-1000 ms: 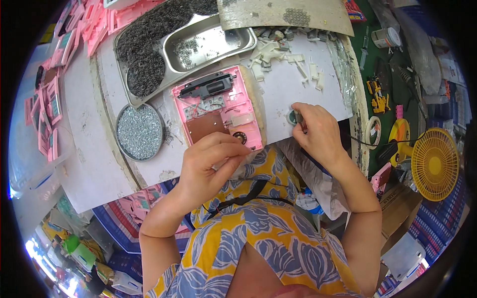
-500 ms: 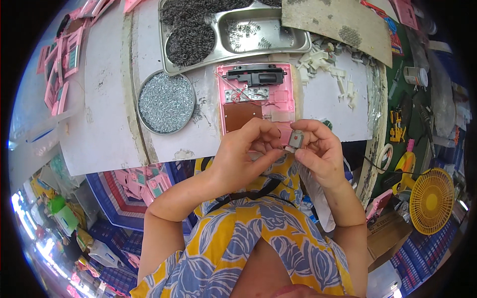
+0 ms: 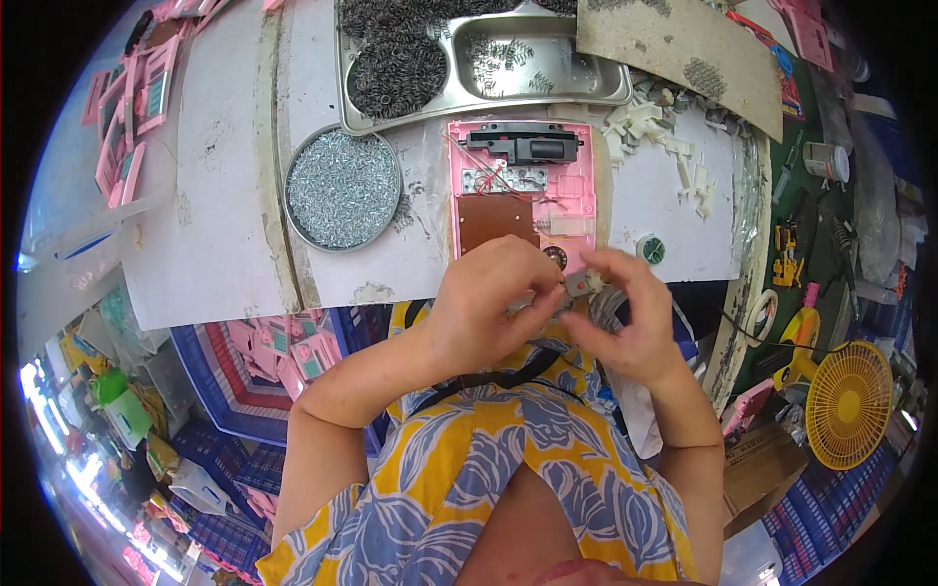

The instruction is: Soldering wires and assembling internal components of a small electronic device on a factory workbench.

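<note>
In front of my chest, my left hand (image 3: 500,298) pinches the near end of a small grey metal motor (image 3: 583,284) with a red mark and a pale end piece. Around its other side curves my right hand (image 3: 633,317), thumb and forefinger spread apart; whether a fingertip touches the motor I cannot tell. Just beyond lies a pink plastic housing (image 3: 576,186), its near end partly behind my hands. It carries a black block-shaped part (image 3: 523,145), a metal strip (image 3: 503,181), thin red wires and a brown board (image 3: 493,223). A round dark part (image 3: 555,257) shows beside my left fingertips.
A round dish of small metal pins or screws (image 3: 344,190) stands left, with a steel tray (image 3: 532,98) of dark springs behind. White plastic pieces (image 3: 684,151) and a green spool (image 3: 650,250) lie right. A blue basket (image 3: 215,391) sits lower left, a yellow fan (image 3: 848,405) lower right.
My right thumb and forefinger have moved apart from their grip on the motor, which has turned more sideways. The view has shifted, so the bench things appear slightly farther right.
</note>
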Action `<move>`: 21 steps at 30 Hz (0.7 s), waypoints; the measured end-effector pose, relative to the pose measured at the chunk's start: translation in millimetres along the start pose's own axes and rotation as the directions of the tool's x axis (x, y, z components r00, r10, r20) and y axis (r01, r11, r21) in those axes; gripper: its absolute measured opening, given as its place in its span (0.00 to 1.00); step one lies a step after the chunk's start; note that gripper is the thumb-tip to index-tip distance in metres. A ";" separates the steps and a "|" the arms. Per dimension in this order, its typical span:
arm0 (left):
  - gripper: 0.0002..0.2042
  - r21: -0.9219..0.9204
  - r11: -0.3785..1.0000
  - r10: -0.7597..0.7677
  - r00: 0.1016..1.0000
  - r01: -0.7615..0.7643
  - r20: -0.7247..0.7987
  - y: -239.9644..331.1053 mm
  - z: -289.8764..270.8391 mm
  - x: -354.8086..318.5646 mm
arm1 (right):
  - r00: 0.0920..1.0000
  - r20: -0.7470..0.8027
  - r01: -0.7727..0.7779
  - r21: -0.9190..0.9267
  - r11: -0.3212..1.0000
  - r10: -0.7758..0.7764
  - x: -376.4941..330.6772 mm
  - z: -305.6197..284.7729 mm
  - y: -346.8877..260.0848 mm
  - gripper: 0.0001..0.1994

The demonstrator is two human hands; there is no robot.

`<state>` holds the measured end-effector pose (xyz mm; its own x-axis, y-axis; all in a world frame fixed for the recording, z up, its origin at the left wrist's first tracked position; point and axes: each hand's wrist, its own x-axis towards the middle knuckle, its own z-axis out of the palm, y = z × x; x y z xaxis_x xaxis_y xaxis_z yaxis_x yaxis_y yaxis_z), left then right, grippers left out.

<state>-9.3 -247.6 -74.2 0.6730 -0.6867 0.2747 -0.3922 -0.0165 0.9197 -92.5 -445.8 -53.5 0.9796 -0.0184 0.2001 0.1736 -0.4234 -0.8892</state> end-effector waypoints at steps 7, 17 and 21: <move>0.12 -0.050 0.986 0.152 0.981 -0.159 -0.120 0.8 -2.4 1.2 | 0.964 0.044 0.264 -0.069 0.962 -0.261 8.5 -5.4 0.1 0.22; 0.09 -0.343 0.907 -0.246 0.969 0.243 0.036 6.2 -5.8 -9.8 | 0.954 0.086 0.291 -0.045 0.956 -0.286 3.6 -0.4 3.2 0.23; 0.10 -0.138 0.979 -0.135 0.983 0.152 0.128 8.7 -13.4 -1.5 | 0.975 0.148 0.179 -0.085 0.980 -0.166 -0.3 -3.4 -2.3 0.20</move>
<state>-5.3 -237.0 -62.9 0.6336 -0.7658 0.1100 -0.1953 -0.0207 0.9805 -93.6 -447.8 -50.1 0.9414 0.1861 0.2813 0.3372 -0.4956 -0.8004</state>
